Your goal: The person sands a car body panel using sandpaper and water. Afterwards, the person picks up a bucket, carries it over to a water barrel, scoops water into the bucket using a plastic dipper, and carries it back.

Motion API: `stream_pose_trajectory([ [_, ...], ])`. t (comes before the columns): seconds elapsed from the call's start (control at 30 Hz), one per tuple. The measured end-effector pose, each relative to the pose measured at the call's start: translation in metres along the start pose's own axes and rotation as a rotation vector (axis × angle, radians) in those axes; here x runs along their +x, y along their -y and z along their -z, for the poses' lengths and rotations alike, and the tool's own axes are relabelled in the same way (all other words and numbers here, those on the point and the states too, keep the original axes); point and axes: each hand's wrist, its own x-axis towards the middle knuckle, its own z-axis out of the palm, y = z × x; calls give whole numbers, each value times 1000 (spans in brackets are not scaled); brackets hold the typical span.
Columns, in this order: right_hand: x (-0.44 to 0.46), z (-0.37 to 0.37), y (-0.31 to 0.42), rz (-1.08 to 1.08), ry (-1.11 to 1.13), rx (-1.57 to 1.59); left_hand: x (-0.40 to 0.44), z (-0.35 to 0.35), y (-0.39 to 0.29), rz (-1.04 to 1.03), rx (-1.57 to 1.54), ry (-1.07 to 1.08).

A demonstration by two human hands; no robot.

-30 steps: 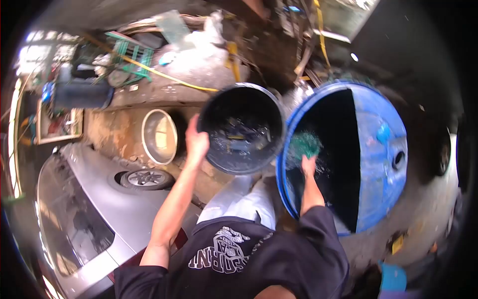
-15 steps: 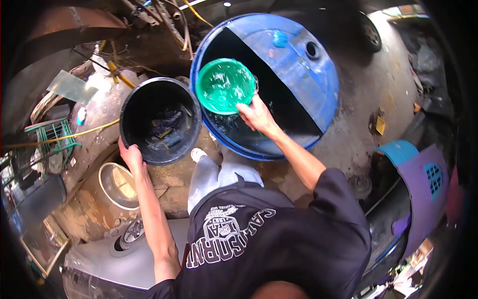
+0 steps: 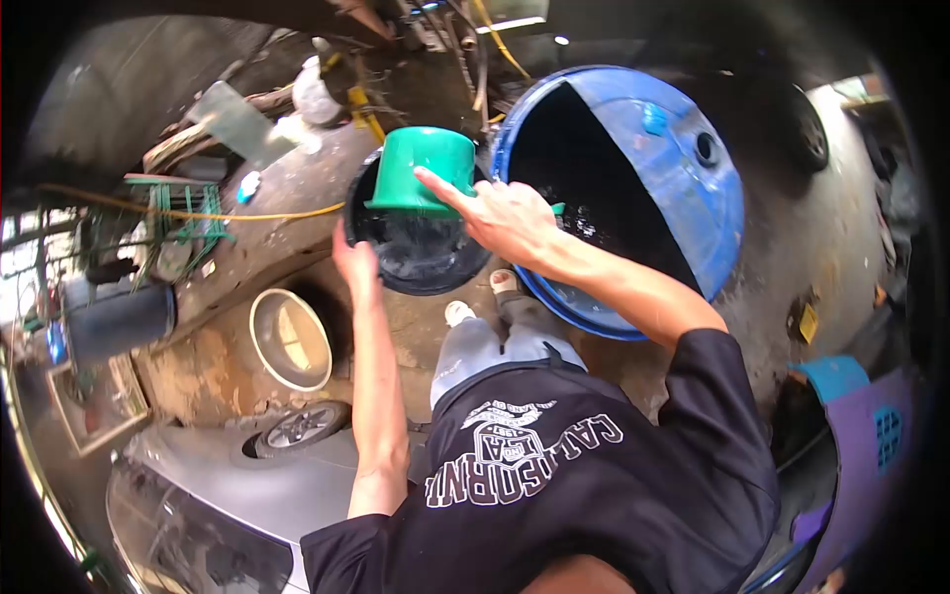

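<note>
My right hand point(image 3: 510, 223) grips the handle of a green plastic water dipper point(image 3: 426, 163), with its index finger stretched out along the dipper. The dipper is tipped over above a black bucket point(image 3: 426, 275), its mouth facing down into it. My left hand point(image 3: 356, 265) holds the bucket's rim on the left side. Water shows inside the bucket, partly hidden by the dipper. Right of the bucket stands a large blue barrel point(image 3: 693, 168), its top partly cut away, with a dark interior and some glints of water.
A pale basin point(image 3: 259, 342) lies on the ground to the left, above a silver car point(image 3: 267, 465). A yellow hose point(image 3: 247, 215) runs toward the bucket. A green metal rack point(image 3: 203, 213) stands at left, and a purple panel point(image 3: 856, 445) at right.
My right hand has moved the green dipper left from over the barrel to above the bucket and turned it over. My left hand stays on the bucket's rim. The view has shifted.
</note>
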Motion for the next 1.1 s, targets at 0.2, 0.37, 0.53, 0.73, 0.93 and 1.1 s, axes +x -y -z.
stream_pose_trajectory([
  [0.2, -23, -41, -10, -116, -319, 125, -7, -2, 10, 62, -93, -48],
  [0.37, -109, -48, -64, -747, -317, 146, -12, -3, -1, 141, -16, -49],
  [0.53, -190, -134, -167, -1073, 283, -3, -11, 0, 3, 105, 57, -27],
  [0.73, -201, -277, -218, -1415, 233, 223, -19, -1, -5, 194, 30, -66],
  [0.93, -153, -386, -234, -1395, 216, 430, -16, -3, -1, 105, 11, -107],
  [1.1, -168, -293, -218, -1267, 179, 1109, -16, -4, -7, 138, 76, -104],
])
